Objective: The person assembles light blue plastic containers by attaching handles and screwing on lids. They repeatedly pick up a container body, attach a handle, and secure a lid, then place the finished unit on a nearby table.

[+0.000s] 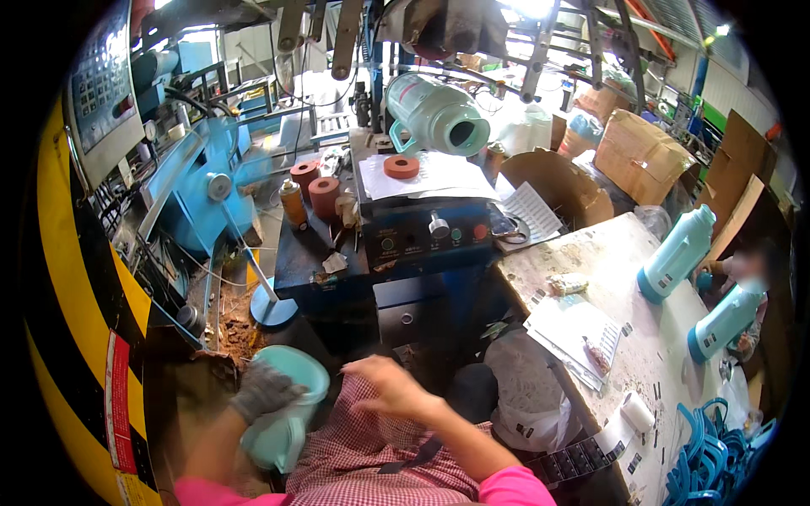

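My left hand (pixel 266 392), in a grey glove, grips a mint-green vacuum flask shell (pixel 305 375) low beside my left leg. Its wide round end faces up and away, and a loop like a handle shows at the near end. Bare and holding nothing, my right hand (pixel 392 388) hovers above my checked apron (pixel 363 460) with its fingers apart. A similar mint-green flask with a handle (pixel 434 114) lies sideways in the machine ahead, its dark opening turned toward me.
A blue machine control box (pixel 430 236) stands ahead, with red-brown rollers (pixel 324 198) to its left. On the right-hand table (pixel 548 261) are two teal flasks (pixel 677 253), paper sheets (pixel 574 337), a label roll (pixel 637 413) and a heap of blue handles (pixel 704 447). Another person's hand (pixel 744 344) shows at far right.
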Motion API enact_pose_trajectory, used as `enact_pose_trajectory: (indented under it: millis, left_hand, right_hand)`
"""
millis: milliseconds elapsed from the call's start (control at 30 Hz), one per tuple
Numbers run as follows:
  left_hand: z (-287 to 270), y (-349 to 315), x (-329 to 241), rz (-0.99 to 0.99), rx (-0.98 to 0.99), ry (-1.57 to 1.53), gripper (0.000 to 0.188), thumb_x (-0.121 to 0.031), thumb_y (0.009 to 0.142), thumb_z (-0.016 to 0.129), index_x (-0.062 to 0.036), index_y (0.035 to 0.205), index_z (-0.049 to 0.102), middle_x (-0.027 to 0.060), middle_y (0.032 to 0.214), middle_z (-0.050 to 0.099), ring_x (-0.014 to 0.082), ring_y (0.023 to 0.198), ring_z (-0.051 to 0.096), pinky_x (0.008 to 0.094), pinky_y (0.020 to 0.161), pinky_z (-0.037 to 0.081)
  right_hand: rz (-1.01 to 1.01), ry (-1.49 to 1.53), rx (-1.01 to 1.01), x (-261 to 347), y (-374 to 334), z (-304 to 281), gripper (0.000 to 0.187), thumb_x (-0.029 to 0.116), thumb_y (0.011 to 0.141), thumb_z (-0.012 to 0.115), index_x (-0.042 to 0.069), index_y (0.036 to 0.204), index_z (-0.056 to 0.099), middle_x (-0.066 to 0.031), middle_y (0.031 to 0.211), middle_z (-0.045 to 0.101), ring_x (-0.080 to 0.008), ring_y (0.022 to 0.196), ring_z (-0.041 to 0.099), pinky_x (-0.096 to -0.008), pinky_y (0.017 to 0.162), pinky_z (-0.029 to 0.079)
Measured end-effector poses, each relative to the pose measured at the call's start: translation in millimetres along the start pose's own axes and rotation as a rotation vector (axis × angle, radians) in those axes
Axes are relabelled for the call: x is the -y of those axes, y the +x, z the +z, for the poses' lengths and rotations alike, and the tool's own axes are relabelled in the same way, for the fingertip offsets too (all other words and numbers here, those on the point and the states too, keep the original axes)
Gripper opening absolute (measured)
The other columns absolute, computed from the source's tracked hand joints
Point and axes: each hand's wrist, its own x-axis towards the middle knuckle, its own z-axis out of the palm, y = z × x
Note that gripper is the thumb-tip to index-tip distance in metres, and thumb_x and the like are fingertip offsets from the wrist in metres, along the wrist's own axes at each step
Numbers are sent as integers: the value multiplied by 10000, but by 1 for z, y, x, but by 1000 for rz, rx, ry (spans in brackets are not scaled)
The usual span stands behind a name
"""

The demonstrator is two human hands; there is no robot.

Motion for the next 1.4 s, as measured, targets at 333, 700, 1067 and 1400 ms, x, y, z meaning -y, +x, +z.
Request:
enact_pose_trajectory:
  millis: [333,700,1067,1400]
  left_hand:
    - [-72,72,-68,74,-1335,-1153,143,-74,946,509,-21,1049,592,97,1036,599,205,994,567,346,931,433]
    - [-78,95,-85,18,-812,-1303,846,-300,799,778,-84,1453,287,146,1345,473,250,1241,479,394,1075,372]
    - [-74,117,-97,-218,-831,-1426,866,-296,676,874,-66,1326,350,122,1160,534,225,1063,551,381,935,480]
    - [-21,104,-64,21,-1085,-1117,262,-73,976,457,-10,1227,494,78,1127,555,183,1035,529,323,964,421]
  right_hand:
    - [746,725,-869,-1,-97,-46,213,193,871,738,12,960,668,-59,846,685,-161,702,646,-316,661,547]
    - [585,1090,-1121,-5,-126,-62,501,261,922,661,8,1317,484,-122,1260,584,-257,1156,563,-466,998,451]
    - [599,719,-1168,14,-127,-47,532,237,931,630,11,1362,414,-163,1308,522,-297,1169,533,-457,993,430]
    - [465,801,-1169,11,-106,-97,668,557,1020,274,-37,1175,537,-156,1156,598,-232,1006,583,-408,876,494]
